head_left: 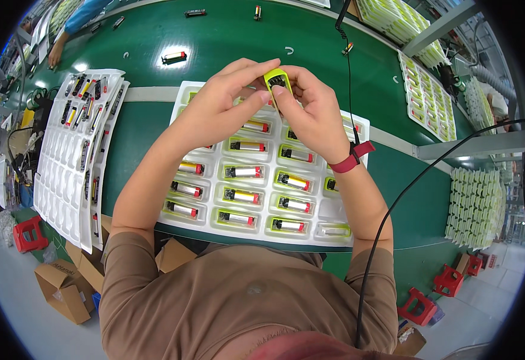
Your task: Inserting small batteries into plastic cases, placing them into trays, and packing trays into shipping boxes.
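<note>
Both hands meet over the far part of a white moulded tray (332, 209). Between them is a small lime-green casing (269, 75) with black parts inside. My left hand (229, 99) has its fingers and thumb closed against the casing's left side. My right hand (311, 111) grips it from the right, with the thumb pressed on the black parts. The fingers hide the casing's lower part. Below them, the tray wells hold several similar green-edged casings (244, 172), each with a silver or yellow cylindrical cell, a red end and black parts.
A tilted stack of white trays (58, 174) with loose cell assemblies stands at left. More loaded trays (427, 96) lie at far right. Loose assemblies (174, 57) dot the green bench (232, 36). A black cord (350, 78) reaches my red wristband (353, 157). A co-worker's hand (56, 53) rests far left.
</note>
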### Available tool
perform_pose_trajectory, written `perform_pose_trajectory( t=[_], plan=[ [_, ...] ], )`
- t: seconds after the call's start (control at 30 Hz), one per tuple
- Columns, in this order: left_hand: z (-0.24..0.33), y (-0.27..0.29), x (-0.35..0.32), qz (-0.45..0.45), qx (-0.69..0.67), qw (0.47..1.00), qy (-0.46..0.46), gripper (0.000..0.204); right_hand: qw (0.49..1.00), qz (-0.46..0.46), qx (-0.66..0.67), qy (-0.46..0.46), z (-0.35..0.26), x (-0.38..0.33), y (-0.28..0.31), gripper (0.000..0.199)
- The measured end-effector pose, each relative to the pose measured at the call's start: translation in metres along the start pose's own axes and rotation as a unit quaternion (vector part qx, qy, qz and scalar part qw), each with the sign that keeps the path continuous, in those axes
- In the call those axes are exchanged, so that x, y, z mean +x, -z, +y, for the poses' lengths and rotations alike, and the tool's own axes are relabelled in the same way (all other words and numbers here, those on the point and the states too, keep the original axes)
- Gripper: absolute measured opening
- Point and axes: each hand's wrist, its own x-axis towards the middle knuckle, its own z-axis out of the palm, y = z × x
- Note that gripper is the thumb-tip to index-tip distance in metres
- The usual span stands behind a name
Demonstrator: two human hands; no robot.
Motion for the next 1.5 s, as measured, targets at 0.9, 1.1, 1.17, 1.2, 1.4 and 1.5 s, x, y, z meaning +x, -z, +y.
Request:
perform_pose_trajectory(
  t=[0.9,1.1,1.17,1.2,1.4,1.5],
  plan=[
    [0.018,-0.02,-0.007,0.088,0.153,0.98,-0.087,0.045,0.985,0.048,0.104,0.129,0.014,-0.005,-0.014,0.024],
    [0.018,-0.009,0.001,0.098,0.064,0.992,-0.046,0.043,0.979,0.018,-0.092,0.179,-0.007,-0.006,-0.001,0.039],
    [0.021,-0.001,0.001,0.067,0.14,0.987,-0.048,0.043,0.983,0.009,-0.09,0.159,-0.017,-0.012,0.009,0.045],
    [0.018,-0.002,0.002,0.078,0.114,0.989,-0.062,0.039,0.983,0.003,-0.106,0.149,-0.017,-0.013,0.016,0.044],
    [0.007,-0.021,-0.002,0.067,0.02,0.998,0.002,0.029,0.987,0.035,-0.113,0.105,-0.003,-0.031,0.031,0.029],
    [0.002,-0.03,-0.003,0.056,0.004,0.998,0.013,0.029,0.942,0.083,-0.239,0.22,-0.008,-0.047,0.033,0.032]
  ],
)
